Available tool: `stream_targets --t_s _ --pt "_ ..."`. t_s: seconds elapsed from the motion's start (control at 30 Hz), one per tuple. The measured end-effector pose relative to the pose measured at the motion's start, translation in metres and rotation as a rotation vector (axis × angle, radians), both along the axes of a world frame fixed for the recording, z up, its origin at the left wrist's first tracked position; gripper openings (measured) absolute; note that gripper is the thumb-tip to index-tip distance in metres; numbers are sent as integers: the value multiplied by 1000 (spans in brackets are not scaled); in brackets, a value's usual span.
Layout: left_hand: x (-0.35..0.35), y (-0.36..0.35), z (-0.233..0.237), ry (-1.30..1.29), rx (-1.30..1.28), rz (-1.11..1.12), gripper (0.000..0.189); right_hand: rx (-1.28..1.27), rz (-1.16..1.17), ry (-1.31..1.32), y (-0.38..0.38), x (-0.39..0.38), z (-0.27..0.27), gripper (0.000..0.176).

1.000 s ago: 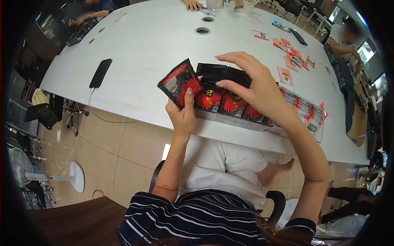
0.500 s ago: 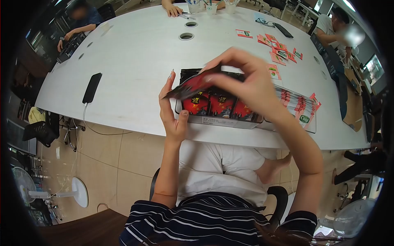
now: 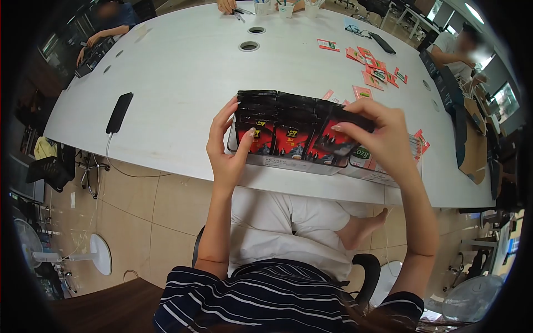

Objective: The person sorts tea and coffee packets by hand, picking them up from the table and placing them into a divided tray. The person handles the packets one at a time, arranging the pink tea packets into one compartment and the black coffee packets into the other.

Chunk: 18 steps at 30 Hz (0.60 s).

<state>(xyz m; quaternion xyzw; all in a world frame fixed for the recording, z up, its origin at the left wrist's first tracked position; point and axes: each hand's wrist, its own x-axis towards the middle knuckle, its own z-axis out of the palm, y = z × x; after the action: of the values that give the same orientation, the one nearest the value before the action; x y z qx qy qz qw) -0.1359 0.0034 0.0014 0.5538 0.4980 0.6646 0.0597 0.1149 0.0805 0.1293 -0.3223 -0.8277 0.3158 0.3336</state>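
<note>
A clear box (image 3: 294,165) near the table's front edge holds black-and-red coffee sachets (image 3: 291,139) in three upright rows. My left hand (image 3: 224,145) grips the box's left end, its fingers along the outer side and its thumb over the front sachet of the left row. My right hand (image 3: 380,133) pinches a coffee sachet (image 3: 337,135) between thumb and fingers, at the front of the right row. Whether that sachet is fully down inside the box is hidden. Just right stands a second box (image 3: 369,174) with pink-and-white Cozy sachets, partly behind my right hand.
Loose pink sachets (image 3: 379,74) lie scattered at the back right, near glasses (image 3: 358,31) and a dark case (image 3: 383,43). A phone (image 3: 119,112) with a cable lies at left. Cups of pens (image 3: 285,9) stand at the far edge. Other people sit around the table.
My right hand has moved right and down, bringing the coffee sachet from above the left row to the right row. My left hand has closed against the box's left end.
</note>
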Motion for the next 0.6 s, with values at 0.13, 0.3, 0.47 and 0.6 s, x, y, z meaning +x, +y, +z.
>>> stream_targets --t_s 0.13,0.3,0.47,0.6 --pt "0 4 2 -190 -49 -63 61 -14 -48 -116 2 -1 -17 20" --pt "0 3 4 -322 -136 -171 66 447 -16 -446 -3 -7 -25 50" --pt "0 3 5 -287 -158 -192 67 522 -34 -503 5 -12 -30 98" --pt "2 3 4 -312 -187 -218 66 462 -35 -655 9 -18 -42 120"
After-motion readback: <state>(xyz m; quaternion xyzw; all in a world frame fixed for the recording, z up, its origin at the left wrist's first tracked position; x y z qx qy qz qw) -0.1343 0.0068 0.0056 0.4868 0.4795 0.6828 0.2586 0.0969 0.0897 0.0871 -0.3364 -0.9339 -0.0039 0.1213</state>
